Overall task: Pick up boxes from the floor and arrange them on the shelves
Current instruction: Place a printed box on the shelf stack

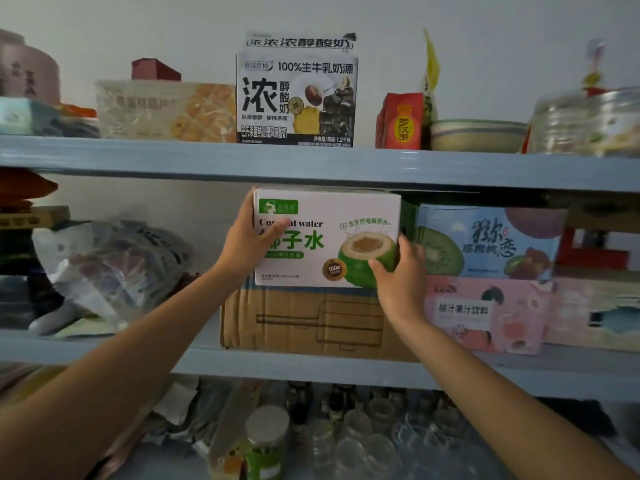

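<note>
Your left hand (247, 242) and right hand (401, 271) clasp the white-and-green cardboard coconut-water box (329, 237) by its sides, seating it squarely on the brown corrugated carton (311, 320).

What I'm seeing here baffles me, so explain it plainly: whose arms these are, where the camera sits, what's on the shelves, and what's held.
No machine here: these are a person's bare arms, filmed by one camera worn on the head, looking forward at blue-grey shelves. The left hand and right hand grip a white coconut water box by its sides, over a brown cardboard box on the middle shelf. Beside it, a kiwi box stands on a pink juice box. Above are a yogurt box and a bowl; below, glass jars.
</note>
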